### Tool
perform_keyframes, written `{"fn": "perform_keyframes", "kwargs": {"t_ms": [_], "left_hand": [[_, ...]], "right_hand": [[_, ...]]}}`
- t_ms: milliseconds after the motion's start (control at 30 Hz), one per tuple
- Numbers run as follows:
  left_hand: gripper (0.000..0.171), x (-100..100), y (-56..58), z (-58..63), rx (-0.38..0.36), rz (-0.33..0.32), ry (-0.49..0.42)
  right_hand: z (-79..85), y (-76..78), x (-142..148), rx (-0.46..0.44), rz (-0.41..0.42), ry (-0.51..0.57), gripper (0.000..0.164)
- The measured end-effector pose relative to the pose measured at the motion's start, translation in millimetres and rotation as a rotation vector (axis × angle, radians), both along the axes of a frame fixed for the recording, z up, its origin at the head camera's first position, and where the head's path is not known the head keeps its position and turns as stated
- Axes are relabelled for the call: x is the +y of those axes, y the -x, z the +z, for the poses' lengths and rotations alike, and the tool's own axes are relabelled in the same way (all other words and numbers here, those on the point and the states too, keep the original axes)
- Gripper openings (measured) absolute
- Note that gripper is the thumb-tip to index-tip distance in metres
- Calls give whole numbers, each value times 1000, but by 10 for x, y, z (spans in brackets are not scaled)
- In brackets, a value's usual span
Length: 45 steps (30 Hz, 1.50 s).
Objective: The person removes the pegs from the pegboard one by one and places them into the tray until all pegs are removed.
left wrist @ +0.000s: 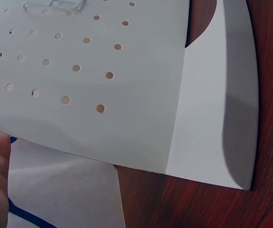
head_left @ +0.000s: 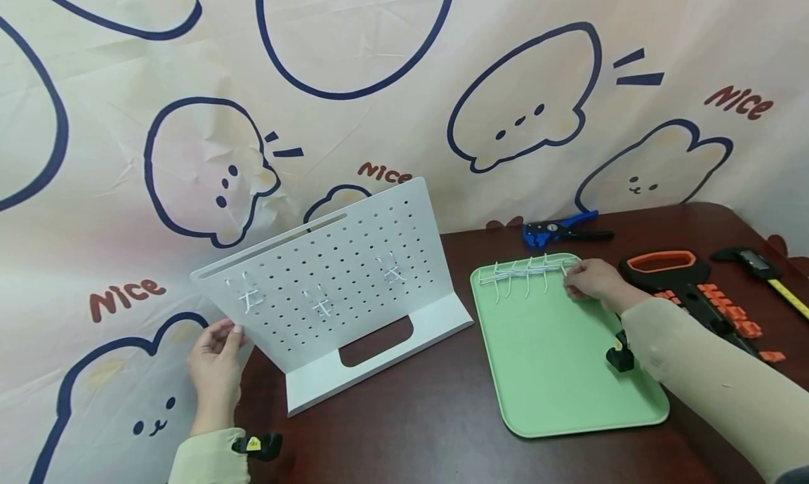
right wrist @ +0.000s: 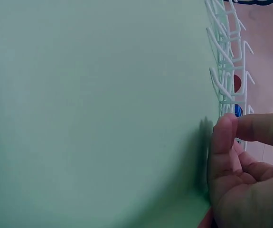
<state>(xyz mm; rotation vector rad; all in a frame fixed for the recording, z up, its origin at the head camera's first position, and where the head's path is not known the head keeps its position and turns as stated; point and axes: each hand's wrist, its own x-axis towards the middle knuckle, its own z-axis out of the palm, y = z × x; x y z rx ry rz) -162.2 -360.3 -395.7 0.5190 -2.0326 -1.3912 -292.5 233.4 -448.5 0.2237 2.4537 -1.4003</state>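
Note:
A white pegboard (head_left: 373, 259) with a bent foot stands tilted back on the table, three white wire hooks hung in its holes, one of them a left hook (head_left: 249, 299). At its left edge my left hand (head_left: 215, 375) grips the board; in the left wrist view the fingertips (left wrist: 2, 142) meet that edge. On the far end of a light green tray (head_left: 556, 371) lies a row of white wire hooks (head_left: 527, 268). My right hand (head_left: 594, 282) pinches the right end of this row between thumb and fingers, which partly hide that end.
Behind the tray lies a blue and black plier-like tool (head_left: 556, 230). To the right are a black and orange tool holder (head_left: 701, 294) with orange pieces and a black caliper (head_left: 752, 263). A patterned cloth (head_left: 379, 48) hangs along the back of the brown table (head_left: 404, 414).

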Motion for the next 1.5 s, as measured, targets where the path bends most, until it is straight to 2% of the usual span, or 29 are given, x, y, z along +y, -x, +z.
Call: {"fn": "perform_keyframes", "kwargs": {"t_ms": [167, 267, 400, 500, 633, 800, 967, 1100, 1300, 1500], "left_hand": [[12, 13, -10, 1, -9, 6, -6], [10, 8, -12, 3, -20, 5, -11], [10, -3, -6, -3, -22, -1, -13], [11, -7, 4, -9, -20, -6, -11], [10, -10, 7, 12, -14, -7, -18], [10, -9, 4, 18, -19, 0, -23], [9, 0, 0, 13, -27, 9, -21], [10, -6, -7, 5, -38, 4, -23], [10, -12, -21, 5, -42, 6, -22], [12, 7, -20, 13, -37, 6, -11]], "right_hand": [[51, -21, 18, 27, 57, -104, 28], [107, -24, 18, 52, 67, -118, 28], [181, 2, -30, 75, 43, -59, 33], [270, 24, -128, 88, 57, 10, 39], [489, 11, -411, 122, 136, 85, 43], [762, -5, -933, 150, 229, 140, 36], [973, 22, -1440, 148, 276, 175, 32], [1149, -24, -1781, 147, 322, 242, 33], [1348, -106, -2156, 163, 459, 345, 35], [1498, -168, -2443, 137, 526, 458, 38]]}}
